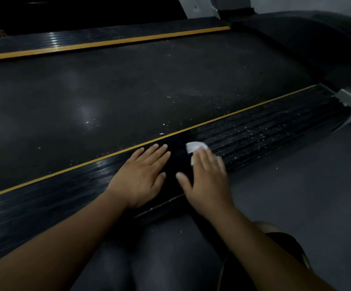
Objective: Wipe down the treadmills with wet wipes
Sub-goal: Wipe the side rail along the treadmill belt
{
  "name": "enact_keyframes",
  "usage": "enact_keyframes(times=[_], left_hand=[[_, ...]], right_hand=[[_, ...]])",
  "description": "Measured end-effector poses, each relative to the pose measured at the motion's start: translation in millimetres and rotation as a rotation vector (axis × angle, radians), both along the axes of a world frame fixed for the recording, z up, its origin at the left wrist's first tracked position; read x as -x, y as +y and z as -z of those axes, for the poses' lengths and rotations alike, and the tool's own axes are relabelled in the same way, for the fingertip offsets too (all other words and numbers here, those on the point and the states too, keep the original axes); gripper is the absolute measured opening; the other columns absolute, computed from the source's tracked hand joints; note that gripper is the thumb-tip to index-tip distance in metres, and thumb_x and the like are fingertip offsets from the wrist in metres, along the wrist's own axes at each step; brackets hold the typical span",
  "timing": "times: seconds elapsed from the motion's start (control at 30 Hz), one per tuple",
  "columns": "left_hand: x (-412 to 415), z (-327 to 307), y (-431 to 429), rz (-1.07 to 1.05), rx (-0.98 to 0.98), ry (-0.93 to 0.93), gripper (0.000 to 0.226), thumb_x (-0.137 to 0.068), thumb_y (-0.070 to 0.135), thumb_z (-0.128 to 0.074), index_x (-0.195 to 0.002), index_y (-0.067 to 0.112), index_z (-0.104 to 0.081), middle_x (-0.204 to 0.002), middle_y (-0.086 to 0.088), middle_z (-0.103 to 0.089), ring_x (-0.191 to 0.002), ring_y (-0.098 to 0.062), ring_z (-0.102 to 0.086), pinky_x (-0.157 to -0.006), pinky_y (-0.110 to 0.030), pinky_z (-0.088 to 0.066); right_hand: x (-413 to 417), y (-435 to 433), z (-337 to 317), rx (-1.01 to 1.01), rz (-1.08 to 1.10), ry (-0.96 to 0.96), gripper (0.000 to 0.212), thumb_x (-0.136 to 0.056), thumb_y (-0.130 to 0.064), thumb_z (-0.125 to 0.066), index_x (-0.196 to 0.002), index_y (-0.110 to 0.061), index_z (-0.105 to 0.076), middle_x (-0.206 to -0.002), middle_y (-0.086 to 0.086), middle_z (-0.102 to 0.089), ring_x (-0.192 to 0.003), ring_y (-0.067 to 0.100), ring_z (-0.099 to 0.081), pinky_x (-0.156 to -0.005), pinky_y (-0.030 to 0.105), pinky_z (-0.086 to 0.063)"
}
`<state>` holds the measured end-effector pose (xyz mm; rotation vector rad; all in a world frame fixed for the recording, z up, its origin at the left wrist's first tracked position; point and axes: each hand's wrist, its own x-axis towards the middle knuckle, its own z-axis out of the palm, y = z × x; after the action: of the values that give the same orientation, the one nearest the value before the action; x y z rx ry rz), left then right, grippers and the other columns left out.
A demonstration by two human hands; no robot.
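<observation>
The wipe [195, 147] lies on the treadmill's [292, 40] near rail [265, 131], pressed down under the straight fingers of the right hand [206, 179], which shows blurred. The left hand [141, 175] rests flat on the rail just beside it, fingers spread, holding nothing. White specks fill the grooves toward the rail's right end. With only flat fingers on it, the small wipe could bunch or slip free on the ridges. It could also push grit over onto the belt [86, 97].

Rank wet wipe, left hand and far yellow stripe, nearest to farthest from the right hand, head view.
1. Wet wipe: under the right hand's fingers.
2. Left hand: just beside, on the near rail.
3. Far yellow stripe: across the belt.
</observation>
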<state>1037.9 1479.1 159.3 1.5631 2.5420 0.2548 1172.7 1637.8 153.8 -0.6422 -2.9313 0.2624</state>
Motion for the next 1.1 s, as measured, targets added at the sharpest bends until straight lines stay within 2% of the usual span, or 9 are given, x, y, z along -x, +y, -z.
enact_keyframes(times=[0.13,0.27,0.43,0.57,0.67,0.77,0.93,1.03,1.1], left_hand=[[0.6,2.6,0.8,0.006,0.022,0.03,0.077,-0.092,0.056,-0.005,-0.161,0.024,-0.015,-0.167,0.008,-0.002,-0.155,-0.011,0.003,-0.124,-0.034,0.004],[-0.5,2.4,1.7,0.014,0.035,0.028,0.078,-0.091,0.057,-0.001,-0.161,0.024,-0.01,-0.166,0.008,0.003,-0.154,-0.011,0.006,-0.124,-0.035,0.006],[-0.3,1.9,1.9,0.006,0.032,0.019,0.079,-0.09,0.058,0.0,-0.161,0.024,-0.009,-0.165,0.009,0.004,-0.154,-0.01,0.008,-0.123,-0.032,0.008],[-1.1,2.1,2.6,0.006,0.028,0.019,0.079,-0.09,0.057,0.001,-0.161,0.024,-0.009,-0.166,0.008,0.004,-0.154,-0.01,0.008,-0.125,-0.034,0.006],[-2.1,0.9,2.7,0.006,0.036,0.013,0.08,-0.089,0.057,0.001,-0.161,0.024,-0.009,-0.167,0.008,0.003,-0.154,-0.01,0.008,-0.124,-0.033,0.007],[0.2,0.2,2.3,0.0,0.036,0.017,0.081,-0.088,0.058,0.003,-0.161,0.025,-0.006,-0.167,0.009,0.005,-0.154,-0.009,0.01,-0.124,-0.032,0.008],[-1.6,-0.7,3.2,0.006,0.03,-0.006,0.082,-0.088,0.058,0.0,-0.161,0.023,-0.011,-0.167,0.008,0.001,-0.154,-0.01,0.005,-0.124,-0.034,0.006],[-0.9,1.5,4.4,0.003,0.014,0.006,0.081,-0.088,0.058,-0.001,-0.161,0.023,-0.012,-0.167,0.008,0.0,-0.154,-0.01,0.005,-0.124,-0.033,0.005],[0.0,2.0,3.9,0.006,0.007,0.002,0.08,-0.089,0.058,-0.002,-0.161,0.023,-0.012,-0.166,0.008,0.001,-0.154,-0.009,0.005,-0.124,-0.033,0.005]], right_hand=[[-40.8,-18.4,11.3,-0.022,-0.212,-0.018,0.077,-0.098,-0.059,-0.035,-0.15,-0.003,-0.043,-0.158,0.015,-0.038,-0.15,0.026,-0.028,-0.123,0.044,-0.016],[-16.3,13.7,4.1,-0.033,0.022,0.03,0.08,-0.097,-0.063,-0.022,-0.153,-0.007,-0.037,-0.162,0.01,-0.033,-0.152,0.021,-0.023,-0.124,0.045,-0.008],[-36.0,-23.4,13.1,-0.003,-0.154,0.031,0.076,-0.097,-0.061,-0.032,-0.15,-0.007,-0.043,-0.159,0.01,-0.038,-0.15,0.022,-0.028,-0.122,0.05,-0.016],[-19.3,18.7,6.2,-0.04,0.023,0.037,0.08,-0.097,-0.064,-0.02,-0.154,-0.01,-0.035,-0.163,0.007,-0.031,-0.152,0.018,-0.022,-0.124,0.048,-0.009],[-17.4,-1.6,4.6,0.021,-0.022,0.03,0.083,-0.096,-0.065,-0.02,-0.155,-0.008,-0.033,-0.164,0.009,-0.028,-0.153,0.02,-0.018,-0.124,0.046,-0.005],[-41.7,-7.8,11.4,-0.011,-0.141,0.027,0.075,-0.098,-0.061,-0.028,-0.152,-0.01,-0.039,-0.161,0.007,-0.034,-0.151,0.019,-0.025,-0.123,0.048,-0.012],[-7.7,9.9,4.3,-0.062,0.003,0.049,0.079,-0.096,-0.063,-0.025,-0.148,-0.007,-0.045,-0.157,0.01,-0.042,-0.148,0.023,-0.032,-0.122,0.051,-0.015],[-25.0,-22.2,14.7,-0.035,-0.119,0.081,0.076,-0.096,-0.061,-0.034,-0.146,-0.006,-0.049,-0.155,0.011,-0.044,-0.147,0.023,-0.034,-0.12,0.053,-0.022],[-44.9,-10.4,19.7,-0.065,-0.15,0.07,0.073,-0.097,-0.059,-0.035,-0.148,-0.008,-0.047,-0.157,0.009,-0.042,-0.147,0.023,-0.036,-0.119,0.053,-0.023]])
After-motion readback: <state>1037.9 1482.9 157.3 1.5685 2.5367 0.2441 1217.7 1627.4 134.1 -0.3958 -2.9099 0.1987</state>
